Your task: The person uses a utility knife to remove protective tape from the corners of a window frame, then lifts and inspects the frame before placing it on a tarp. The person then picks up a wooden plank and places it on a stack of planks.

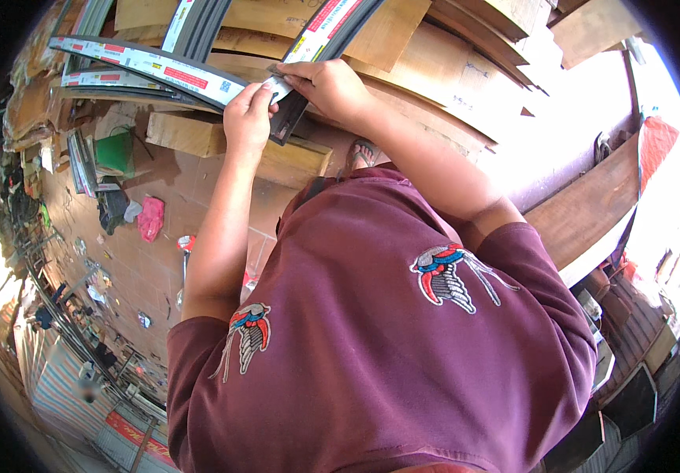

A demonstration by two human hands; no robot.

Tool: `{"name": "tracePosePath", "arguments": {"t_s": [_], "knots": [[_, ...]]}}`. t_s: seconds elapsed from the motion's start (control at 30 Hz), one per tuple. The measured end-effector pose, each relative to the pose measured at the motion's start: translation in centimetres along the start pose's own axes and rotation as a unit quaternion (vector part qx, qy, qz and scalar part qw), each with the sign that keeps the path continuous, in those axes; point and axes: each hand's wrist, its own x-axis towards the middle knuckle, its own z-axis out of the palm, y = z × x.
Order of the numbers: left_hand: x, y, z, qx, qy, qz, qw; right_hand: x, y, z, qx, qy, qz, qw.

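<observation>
At the upper centre of the frame, two bare hands are meeting over the right-hand end of a long labelled strip [159, 69]. The strip is running in from the upper left of the frame, its white-and-red face showing upward. The left hand [247, 120] is holding this end from the lower side, thumb and fingers clamped on the strip. The right hand [328, 88] is reaching in from the right, fingertips drawn together and apparently clamped on the same end; the exact contact is lying hidden under the fingers.

Around the hands, a central strip bundle [326, 33] is passing beneath the grip, its dark end protruding just below. A second strip bundle [212, 31] is lying farther left, and wooden planks [423, 71] are spreading behind and to the right. A wooden block [178, 132] is resting below the long strip, near the left hand.

For sound handling, the left hand is best serving as the anchor, pinching close to the end so that the free length is not twisting. The right fingertips are best working near the left thumb, applying light, even pressure. Since the long strip is extending far to the left, uneven pulling is probably risking a kink or a slip across the bundles.
</observation>
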Motion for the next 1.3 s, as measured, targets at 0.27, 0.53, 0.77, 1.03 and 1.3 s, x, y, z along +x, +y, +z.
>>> {"name": "tracePosePath", "arguments": {"t_s": [0.27,0.53,0.77,1.03,1.3], "knots": [[0.0,-0.6,0.0,0.049,0.011,0.040,0.998,2.1,-0.2,-0.9,-0.060,-0.074,0.003,0.995],[-0.1,-0.9,0.0,0.069,0.010,0.049,0.996,2.9,0.1,-0.9,-0.065,-0.095,0.003,0.993],[0.0,-0.5,0.2,0.055,0.021,0.016,0.998,0.8,0.7,-1.3,-0.024,-0.054,-0.005,0.998],[-0.1,0.0,0.2,-0.001,0.008,0.006,1.000,-0.8,1.1,-2.3,0.050,-0.033,-0.006,0.998],[0.0,-0.1,0.0,0.010,0.009,0.001,1.000,0.0,1.9,-0.6,0.058,-0.009,-0.032,0.998]]}}
